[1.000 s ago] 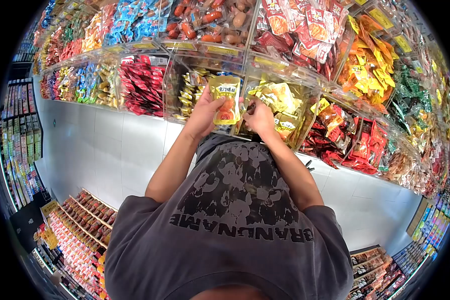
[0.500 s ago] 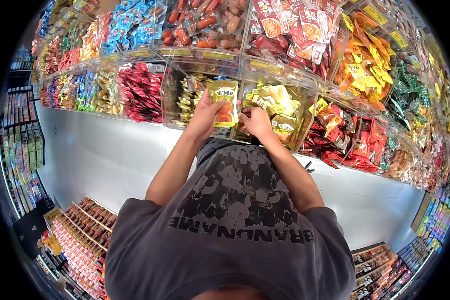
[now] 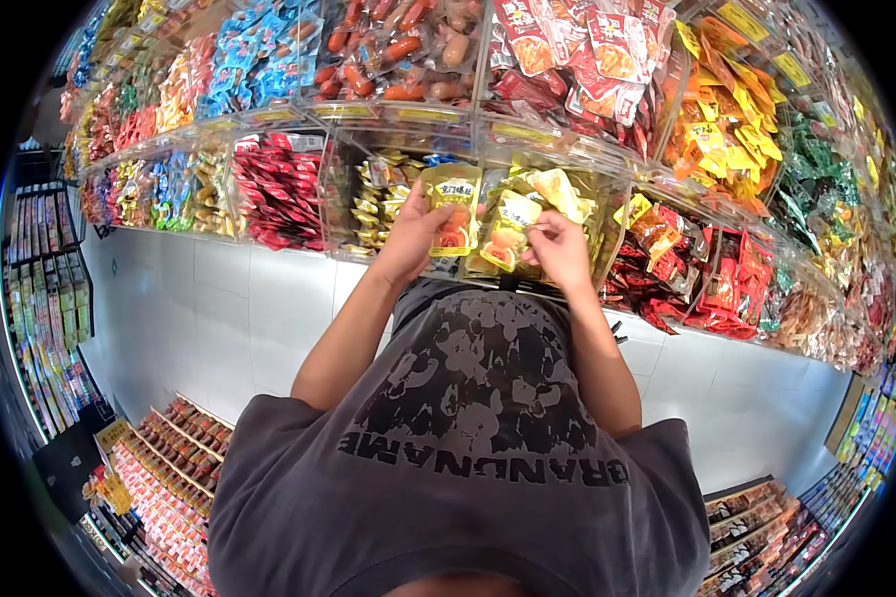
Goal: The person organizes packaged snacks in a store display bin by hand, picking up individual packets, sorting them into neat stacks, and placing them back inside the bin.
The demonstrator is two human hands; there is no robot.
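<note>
My left hand (image 3: 415, 235) is closed on a yellow snack packet (image 3: 453, 211), its thumb across the front, where orange food is pictured. Pinched by its edge in my right hand (image 3: 560, 245) is a second yellow packet (image 3: 509, 233), tilted, of similar look. Both packets are held up side by side over the front bins. Behind the right one lies a bin of yellow packets (image 3: 558, 189). Small gold packets (image 3: 376, 199) fill the bin behind my left hand.
Red packets (image 3: 279, 189) fill a bin to the left, and red and orange packets (image 3: 657, 239) lie right. Above are bins of sausages (image 3: 403, 50), blue packets (image 3: 265, 55) and yellow-orange packets (image 3: 729, 119). Clear bin walls and white floor (image 3: 239, 298) show below.
My right hand has moved right and now holds up a yellow packet beside the first. My left hand has shifted slightly right, still holding its packet.
</note>
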